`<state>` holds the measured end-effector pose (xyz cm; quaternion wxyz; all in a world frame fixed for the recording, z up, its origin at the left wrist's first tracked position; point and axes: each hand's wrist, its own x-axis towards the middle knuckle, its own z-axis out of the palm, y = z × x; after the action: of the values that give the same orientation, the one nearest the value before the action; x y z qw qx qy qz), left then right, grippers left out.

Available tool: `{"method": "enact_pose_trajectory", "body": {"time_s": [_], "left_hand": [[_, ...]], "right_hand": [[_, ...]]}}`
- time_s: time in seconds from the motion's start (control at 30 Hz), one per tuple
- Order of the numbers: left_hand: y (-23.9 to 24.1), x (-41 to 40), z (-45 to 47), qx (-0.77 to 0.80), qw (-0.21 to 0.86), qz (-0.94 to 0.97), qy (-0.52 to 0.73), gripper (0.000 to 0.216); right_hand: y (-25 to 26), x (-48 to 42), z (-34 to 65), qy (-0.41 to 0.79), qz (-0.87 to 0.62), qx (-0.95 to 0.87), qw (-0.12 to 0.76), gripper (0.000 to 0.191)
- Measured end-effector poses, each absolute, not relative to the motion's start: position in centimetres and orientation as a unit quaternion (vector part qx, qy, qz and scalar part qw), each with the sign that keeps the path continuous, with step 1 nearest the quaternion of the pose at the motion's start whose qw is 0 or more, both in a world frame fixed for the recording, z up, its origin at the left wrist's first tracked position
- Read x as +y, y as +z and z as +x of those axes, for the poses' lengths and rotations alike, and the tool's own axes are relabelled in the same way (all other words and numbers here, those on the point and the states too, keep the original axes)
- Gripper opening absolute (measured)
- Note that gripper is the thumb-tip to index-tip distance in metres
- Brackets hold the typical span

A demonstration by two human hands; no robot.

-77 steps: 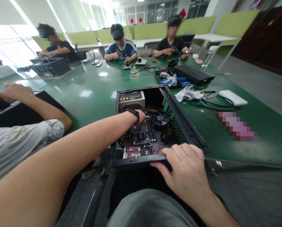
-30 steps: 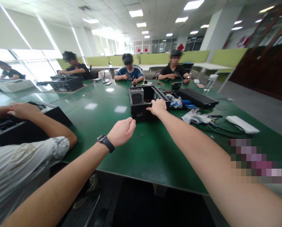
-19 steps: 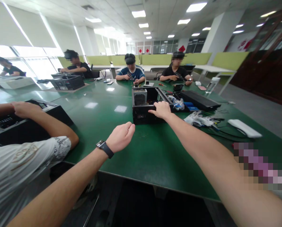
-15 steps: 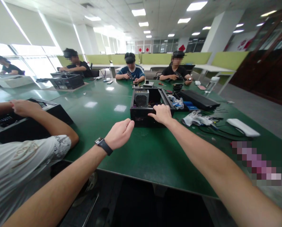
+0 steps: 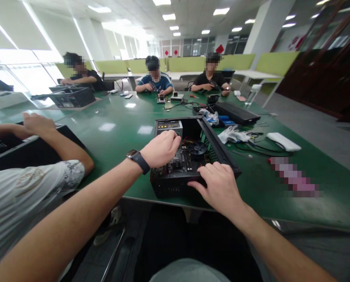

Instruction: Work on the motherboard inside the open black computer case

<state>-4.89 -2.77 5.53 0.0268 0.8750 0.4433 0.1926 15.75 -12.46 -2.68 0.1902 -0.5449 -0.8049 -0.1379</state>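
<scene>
A black computer case lies open-topped close to the table's near edge. Its inside shows a power supply at the far left, a round black fan and a motherboard with thin coloured wires. My right hand grips the case's near wall, fingers over the rim and thumb on the outer face. Above the left part of the case hovers my left hand, a watch on its wrist. Its fingers are curled closed, and whatever they may hold is hidden.
Right of the case lie white gloves, black cables and a white oblong item. A long black panel rests farther back. A co-worker's arm reaches over another case at left. Other people sit across the green table.
The case has slid towards me across the table, with my right hand on its near wall. My left hand has shifted from beside the case to above its inside.
</scene>
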Motion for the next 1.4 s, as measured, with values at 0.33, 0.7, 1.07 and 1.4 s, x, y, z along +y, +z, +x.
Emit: {"method": "enact_pose_trajectory", "body": {"time_s": [0.33,0.7,1.07,1.4], "left_hand": [[2.0,-1.0,-0.1,0.420,-0.006,0.901,-0.104,0.036],[-1.2,0.0,0.4,0.402,-0.007,0.875,-0.269,0.039],[-1.8,1.0,0.9,0.393,-0.012,0.867,-0.305,0.047],[-2.0,1.2,1.1,0.407,0.001,0.858,-0.313,0.049]], "right_hand": [[-3.0,-20.6,16.6,-0.060,-0.522,-0.807,0.270,0.023],[-3.3,-22.0,16.4,-0.055,-0.531,-0.795,0.288,0.020],[-3.4,-22.1,16.4,-0.055,-0.536,-0.792,0.287,0.022],[-3.5,-22.0,16.4,-0.067,-0.530,-0.793,0.294,0.023]]}}
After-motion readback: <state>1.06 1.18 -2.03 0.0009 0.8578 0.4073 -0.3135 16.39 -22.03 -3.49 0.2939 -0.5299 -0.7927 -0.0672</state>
